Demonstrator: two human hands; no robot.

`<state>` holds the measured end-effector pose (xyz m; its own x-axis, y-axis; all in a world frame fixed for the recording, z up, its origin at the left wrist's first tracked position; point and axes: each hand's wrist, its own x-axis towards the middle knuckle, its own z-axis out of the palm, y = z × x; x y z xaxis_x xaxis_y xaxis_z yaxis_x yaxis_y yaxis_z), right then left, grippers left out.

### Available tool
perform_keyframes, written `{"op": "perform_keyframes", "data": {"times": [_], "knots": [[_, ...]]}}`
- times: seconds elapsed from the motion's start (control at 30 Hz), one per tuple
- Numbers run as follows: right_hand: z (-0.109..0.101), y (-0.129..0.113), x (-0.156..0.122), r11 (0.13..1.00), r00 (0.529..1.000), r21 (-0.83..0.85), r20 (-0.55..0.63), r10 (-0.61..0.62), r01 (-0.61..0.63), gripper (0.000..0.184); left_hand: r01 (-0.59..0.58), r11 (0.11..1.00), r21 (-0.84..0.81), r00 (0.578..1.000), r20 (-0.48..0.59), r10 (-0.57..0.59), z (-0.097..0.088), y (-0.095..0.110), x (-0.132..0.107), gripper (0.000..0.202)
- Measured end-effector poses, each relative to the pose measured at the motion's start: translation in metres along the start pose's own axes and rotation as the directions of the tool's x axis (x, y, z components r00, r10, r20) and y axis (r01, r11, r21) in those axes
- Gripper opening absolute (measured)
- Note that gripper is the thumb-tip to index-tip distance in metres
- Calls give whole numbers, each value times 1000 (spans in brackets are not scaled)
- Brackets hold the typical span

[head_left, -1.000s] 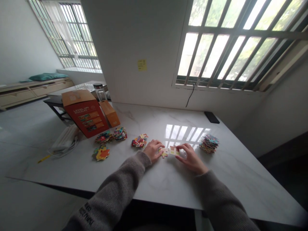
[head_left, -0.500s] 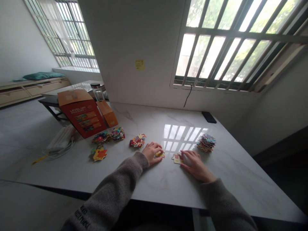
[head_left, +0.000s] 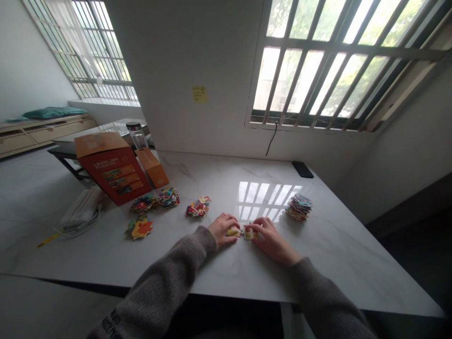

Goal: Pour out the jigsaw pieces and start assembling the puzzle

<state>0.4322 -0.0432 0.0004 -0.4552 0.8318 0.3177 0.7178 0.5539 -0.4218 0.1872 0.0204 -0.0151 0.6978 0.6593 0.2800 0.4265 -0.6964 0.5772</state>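
Near the table's front, my left hand [head_left: 224, 229] is closed on a yellow puzzle piece [head_left: 233, 231] that lies flat on the marble-patterned top. My right hand [head_left: 268, 237] grips a second, pale yellow and brownish puzzle piece [head_left: 249, 233] just to its right. The two pieces lie edge to edge with their tabs very close; whether they touch I cannot tell. Fingers cover part of each piece. Left of my left hand is a small heap of red and yellow puzzle pieces [head_left: 197, 208]. A stack of puzzle pieces [head_left: 299, 207] stands beyond my right hand.
More puzzle piece heaps [head_left: 168, 197] lie at the left, before a red puzzle box [head_left: 118, 172] and a small orange box [head_left: 152, 167]. A power strip [head_left: 80, 207] with cable is beside them. A black phone [head_left: 302, 170] rests at the back right, near the wall.
My right hand has slid left with its puzzle piece, closing the gap to the piece under my left hand. My left hand stays almost in place. The camera view has shifted slightly.
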Motion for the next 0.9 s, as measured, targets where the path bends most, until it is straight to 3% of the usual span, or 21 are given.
{"op": "perform_keyframes", "data": {"times": [0.63,0.9], "knots": [[6,-3,7,997,999,-76,35,-5,7,43,-16,1000,14,1000,-1,16,1,-2,-1,27],[6,-3,9,995,995,-51,48,83,-80,47,10,997,82,1000,4,-10,-1,2,-3,32]]}}
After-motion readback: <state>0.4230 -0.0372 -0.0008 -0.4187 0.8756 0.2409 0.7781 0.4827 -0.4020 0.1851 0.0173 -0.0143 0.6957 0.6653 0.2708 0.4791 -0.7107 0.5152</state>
